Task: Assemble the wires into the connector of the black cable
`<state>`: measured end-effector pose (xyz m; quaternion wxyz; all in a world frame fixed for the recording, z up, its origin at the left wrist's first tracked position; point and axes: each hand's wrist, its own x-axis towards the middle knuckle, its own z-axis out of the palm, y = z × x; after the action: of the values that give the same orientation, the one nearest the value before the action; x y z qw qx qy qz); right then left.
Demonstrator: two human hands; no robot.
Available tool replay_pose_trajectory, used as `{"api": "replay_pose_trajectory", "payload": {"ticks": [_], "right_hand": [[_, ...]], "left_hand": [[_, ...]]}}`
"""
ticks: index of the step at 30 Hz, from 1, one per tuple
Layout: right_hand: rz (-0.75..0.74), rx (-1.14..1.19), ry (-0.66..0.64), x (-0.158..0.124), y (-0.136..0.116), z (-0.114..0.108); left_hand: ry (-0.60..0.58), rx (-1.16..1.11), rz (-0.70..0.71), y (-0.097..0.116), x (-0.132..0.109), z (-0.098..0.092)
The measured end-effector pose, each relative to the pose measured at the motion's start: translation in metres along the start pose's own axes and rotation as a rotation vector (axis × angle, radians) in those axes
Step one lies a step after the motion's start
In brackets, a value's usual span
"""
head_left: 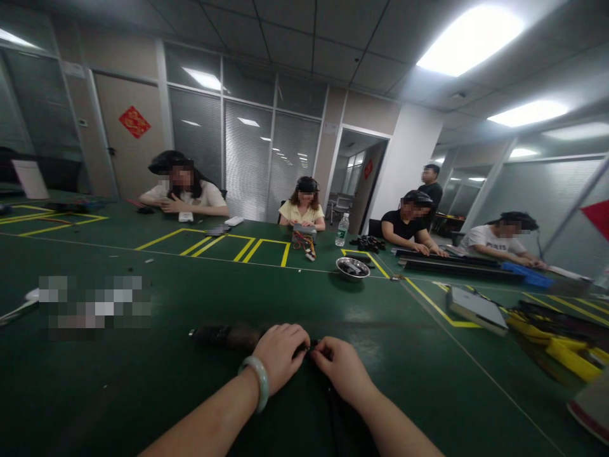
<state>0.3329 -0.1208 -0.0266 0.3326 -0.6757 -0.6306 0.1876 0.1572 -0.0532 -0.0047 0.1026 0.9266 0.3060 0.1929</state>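
A long dark, tube-shaped object (228, 336) with a small shiny tip at its left end lies across the green table in front of me. My left hand (281, 355), with a pale green bangle on the wrist, is closed over its right part. Close beside it, my right hand (340, 365) pinches at the object's right end, thumb and forefinger together. Fingers hide what exactly is between the two hands. Below my right hand a dark strip (335, 409) runs toward the bottom edge; the dim light blurs it.
Yellow tape marks the green table (166, 285). Ahead stand a metal bowl (353, 268) with dark parts and a water bottle (341, 230). A grey box (477, 310) and yellow-black items (566, 343) lie right. Several people work across the table. A blurred patch covers something left.
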Motion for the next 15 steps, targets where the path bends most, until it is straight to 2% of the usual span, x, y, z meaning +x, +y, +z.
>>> {"api": "replay_pose_trajectory", "payload": {"ticks": [15], "right_hand": [[0.001,0.023,0.0,0.0015,0.0015,0.0023]], "left_hand": [[0.043,-0.061,0.019,-0.0026,-0.0005,0.0007]]}}
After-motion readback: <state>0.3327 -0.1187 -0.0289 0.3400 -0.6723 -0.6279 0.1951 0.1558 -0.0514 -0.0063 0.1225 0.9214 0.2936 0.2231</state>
